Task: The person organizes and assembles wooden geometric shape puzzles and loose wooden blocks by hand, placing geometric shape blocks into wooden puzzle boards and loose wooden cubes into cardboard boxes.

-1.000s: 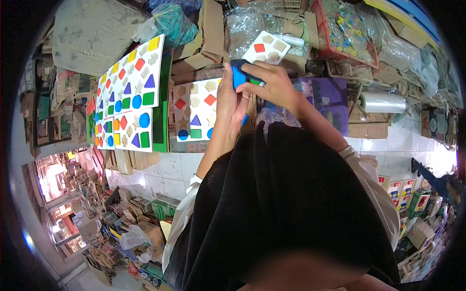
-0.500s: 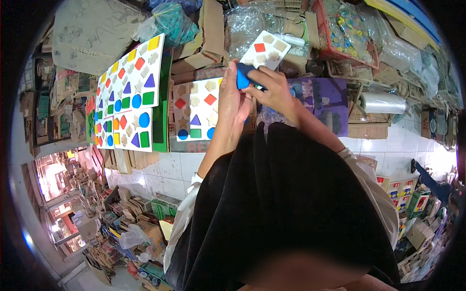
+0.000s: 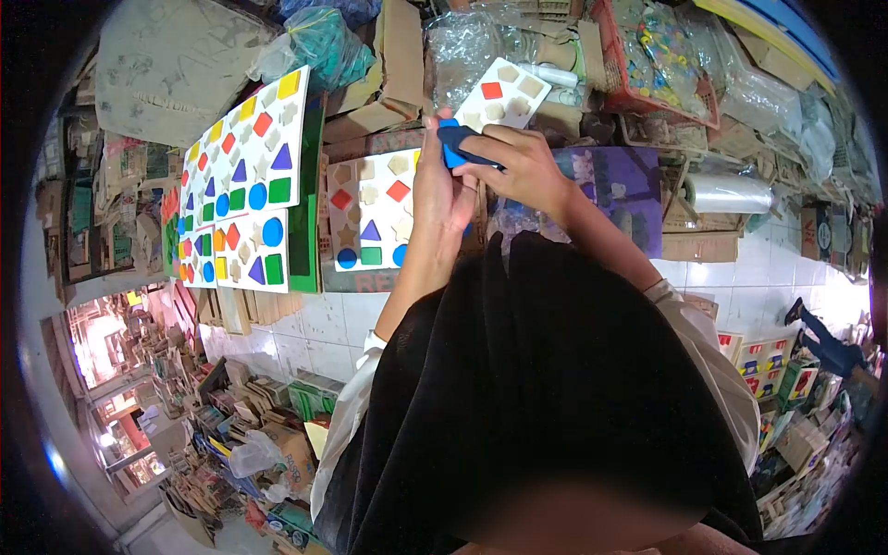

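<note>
My left hand [image 3: 440, 192], fingers closed, holds up a blue piece [image 3: 452, 158] whose full outline is hidden. Pinched in my right hand [image 3: 520, 168] is a dark cloth [image 3: 456, 139], pressed across the face of that blue piece. Below my hands lies a white shape board [image 3: 381, 222] with red diamonds, a purple triangle, a green rectangle and blue circles, plus bare wooden shapes. Just beyond my fingers, another white board [image 3: 511, 109] lies tilted, with one red diamond among bare wooden shapes.
White boards with coloured shapes [image 3: 248, 148] are stacked at the left, beside a green panel [image 3: 306, 250]. A red crate [image 3: 659, 69] of small coloured pieces stands at the back right. A plastic roll [image 3: 728, 195] lies right, and a person's leg [image 3: 821, 338] shows at far right.
The cloth has slid across the blue piece toward the left, uncovering blue at its top edge. My right hand moved slightly left with it. At far right the person's leg has shifted.
</note>
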Available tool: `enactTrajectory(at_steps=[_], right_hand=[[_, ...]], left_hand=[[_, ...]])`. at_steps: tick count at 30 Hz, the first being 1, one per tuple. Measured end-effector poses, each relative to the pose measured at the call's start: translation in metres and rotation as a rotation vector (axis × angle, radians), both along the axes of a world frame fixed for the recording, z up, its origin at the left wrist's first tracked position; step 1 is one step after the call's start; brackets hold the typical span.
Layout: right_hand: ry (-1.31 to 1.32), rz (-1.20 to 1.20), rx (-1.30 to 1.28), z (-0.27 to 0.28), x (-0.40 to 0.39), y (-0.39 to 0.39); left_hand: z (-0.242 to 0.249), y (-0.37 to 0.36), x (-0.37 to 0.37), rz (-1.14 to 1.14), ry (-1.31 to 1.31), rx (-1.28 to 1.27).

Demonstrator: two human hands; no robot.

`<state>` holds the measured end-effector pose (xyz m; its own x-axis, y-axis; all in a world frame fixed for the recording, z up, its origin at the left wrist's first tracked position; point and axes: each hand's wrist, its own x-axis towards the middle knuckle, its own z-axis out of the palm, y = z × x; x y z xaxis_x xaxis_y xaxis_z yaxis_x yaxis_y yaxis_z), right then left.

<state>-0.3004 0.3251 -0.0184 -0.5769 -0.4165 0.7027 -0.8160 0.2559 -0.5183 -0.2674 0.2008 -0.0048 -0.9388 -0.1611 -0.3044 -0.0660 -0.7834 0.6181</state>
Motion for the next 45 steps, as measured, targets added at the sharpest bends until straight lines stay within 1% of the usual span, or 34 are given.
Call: enactTrajectory(at_steps=[1,3,6,7,8,10,12,13,14,16,17,18,20,22,23,25,26,28,32,34,35,36,38,39,40,41,42,44,45], right_hand=[[0.001,0.004,0.000,-0.003,0.000,-0.001],[-0.008,0.026,-0.208,-0.009,0.002,-0.003],[0.044,-0.013,-0.172,-0.010,0.004,-0.008],[0.102,0.000,-0.071,-0.007,0.002,-0.007],[0.101,-0.006,-0.071,-0.008,0.002,-0.007],[-0.073,-0.058,0.000,-0.009,0.003,-0.007],[-0.089,-0.066,-0.037,-0.008,0.000,-0.005],[-0.078,-0.069,-0.031,-0.011,0.001,-0.004],[-0.065,-0.073,-0.023,-0.013,0.001,-0.004],[-0.012,-0.105,0.013,-0.016,0.006,-0.004],[0.090,-0.083,-0.005,-0.018,0.008,-0.003],[0.190,-0.059,-0.024,-0.019,0.010,-0.002],[0.236,-0.061,-0.071,-0.016,0.012,-0.003],[0.051,-0.045,-0.105,-0.016,0.014,-0.002],[0.050,-0.048,-0.103,-0.015,0.015,-0.003],[-0.165,-0.101,-0.170,-0.001,0.015,-0.009],[-0.163,-0.101,-0.169,0.002,0.014,-0.007],[-0.215,-0.062,-0.085,0.006,0.011,-0.002],[-0.166,0.018,-0.150,-0.007,0.012,-0.003],[0.049,-0.052,-0.080,-0.015,0.012,-0.004],[0.131,-0.041,-0.079,-0.018,0.011,-0.006],[0.132,-0.040,-0.081,-0.017,0.011,-0.006],[0.123,-0.055,0.017,-0.013,0.012,-0.006],[0.055,-0.081,0.018,-0.011,0.010,-0.005],[0.051,-0.081,0.020,-0.008,0.008,-0.004],[-0.043,-0.065,-0.045,-0.004,0.004,-0.003],[-0.135,-0.051,-0.111,-0.002,0.000,-0.002],[-0.118,-0.020,-0.132,-0.005,0.000,-0.002],[-0.107,-0.014,-0.117,-0.005,0.003,-0.002]], left_hand=[[0.003,0.003,0.000,0.021,-0.046,-0.066],[0.010,0.009,-0.001,0.006,-0.070,-0.025],[0.001,0.005,-0.003,0.008,-0.072,0.026],[-0.002,-0.001,-0.005,0.023,-0.049,0.082],[-0.007,-0.004,-0.007,0.035,-0.027,0.139],[0.003,0.002,-0.001,0.011,0.007,0.110],[0.006,0.008,0.003,0.021,-0.089,-0.064],[0.014,0.014,0.003,0.069,-0.116,-0.072],[0.013,0.015,0.003,0.070,-0.120,-0.074],[0.012,0.016,0.000,0.055,-0.008,0.010],[0.003,0.010,-0.002,0.019,-0.044,0.091],[-0.002,0.008,-0.002,0.021,-0.046,0.093],[-0.010,0.006,-0.003,-0.064,0.001,0.139],[-0.005,0.008,-0.003,-0.042,-0.028,0.101],[-0.003,0.009,-0.002,-0.013,-0.056,0.063],[0.000,0.008,-0.001,-0.023,-0.059,0.032],[0.001,0.006,0.000,-0.032,-0.063,0.001],[0.001,0.004,0.001,-0.027,-0.088,0.007],[-0.001,0.001,-0.002,0.010,-0.098,0.072],[-0.009,-0.001,-0.005,0.039,-0.086,0.111],[-0.015,-0.003,-0.006,0.008,-0.075,0.178],[-0.016,-0.004,-0.007,-0.025,-0.065,0.242],[-0.018,-0.005,-0.005,-0.021,-0.035,0.261],[-0.015,-0.002,-0.004,0.014,-0.094,0.179],[-0.013,0.000,-0.002,0.048,-0.156,0.096],[-0.008,0.002,0.002,-0.006,-0.117,0.059],[-0.006,0.001,0.003,-0.009,-0.119,0.059],[-0.002,-0.004,0.003,-0.041,-0.056,0.026],[-0.002,-0.003,0.002,-0.004,-0.051,0.014]])
